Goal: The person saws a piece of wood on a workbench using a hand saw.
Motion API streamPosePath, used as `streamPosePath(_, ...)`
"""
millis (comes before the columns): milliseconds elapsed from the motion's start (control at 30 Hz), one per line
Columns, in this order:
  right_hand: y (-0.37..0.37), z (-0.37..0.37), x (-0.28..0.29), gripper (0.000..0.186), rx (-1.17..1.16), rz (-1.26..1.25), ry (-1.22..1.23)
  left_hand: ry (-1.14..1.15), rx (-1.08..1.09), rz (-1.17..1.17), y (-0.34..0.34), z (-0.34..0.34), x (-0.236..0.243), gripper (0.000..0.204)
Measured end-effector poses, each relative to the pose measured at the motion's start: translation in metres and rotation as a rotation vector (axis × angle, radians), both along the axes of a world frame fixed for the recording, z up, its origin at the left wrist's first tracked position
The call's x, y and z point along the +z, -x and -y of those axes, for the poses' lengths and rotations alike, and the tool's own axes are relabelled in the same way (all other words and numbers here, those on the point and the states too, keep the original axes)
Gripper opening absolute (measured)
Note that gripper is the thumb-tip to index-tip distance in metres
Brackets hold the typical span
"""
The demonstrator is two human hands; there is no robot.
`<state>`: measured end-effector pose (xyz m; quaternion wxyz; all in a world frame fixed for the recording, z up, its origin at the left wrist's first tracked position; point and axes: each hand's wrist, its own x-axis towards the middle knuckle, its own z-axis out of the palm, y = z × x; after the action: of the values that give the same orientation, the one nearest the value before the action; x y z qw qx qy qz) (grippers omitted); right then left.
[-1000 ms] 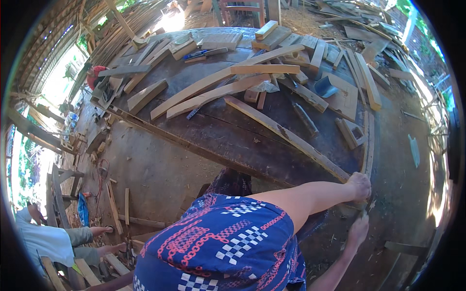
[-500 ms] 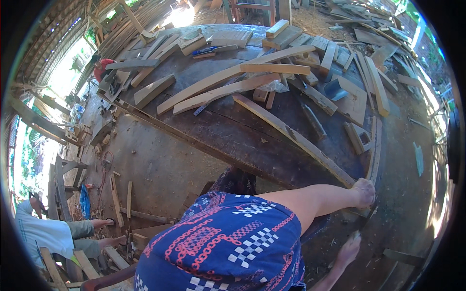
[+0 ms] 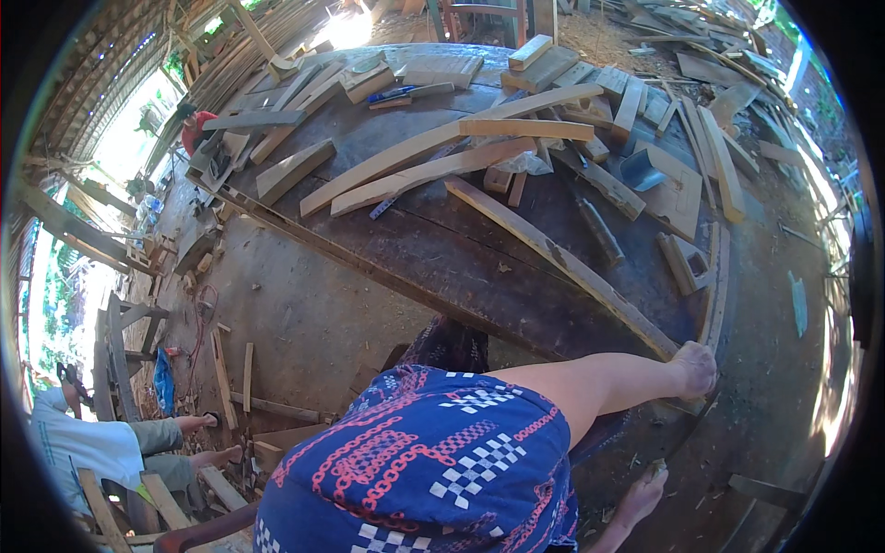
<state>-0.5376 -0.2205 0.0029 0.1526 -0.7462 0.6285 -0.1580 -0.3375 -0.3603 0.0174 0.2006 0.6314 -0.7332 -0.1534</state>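
Observation:
My left hand is closed over the near end of a long wooden board, at the table's right corner. The board slants away to the upper left across the dark tabletop. Its far end lies near some curved wooden pieces. Lower down, off the table's edge, my right hand is closed, with something small and pale at its fingertips that I cannot make out. A curved wooden strip runs along the table's right edge, close to my left hand.
The dark worktable carries several boards and offcuts, a metal cylinder and a wood block with a hole. A person in a pale shirt is at lower left, and another in red at the far left. Timber is piled behind.
My right hand has moved a little left and down, away from the table corner. My left hand stays at the board's end. The whole view has shifted slightly.

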Motion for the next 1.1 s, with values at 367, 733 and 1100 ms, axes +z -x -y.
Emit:
streamPosePath(367,-0.029,0.095,0.001,0.027,0.047,-0.044,0.040,-0.022,0.106,-0.079,0.007,0.005,0.000,0.024)
streamPosePath(733,-0.016,0.053,0.012,0.026,0.020,-0.036,-0.011,0.040,0.071,-0.067,0.004,0.000,-0.004,0.023)
streamPosePath(1100,-0.008,0.022,-0.002,0.028,0.086,0.100,0.035,0.008,0.025,0.053,0.002,0.003,0.003,0.025)
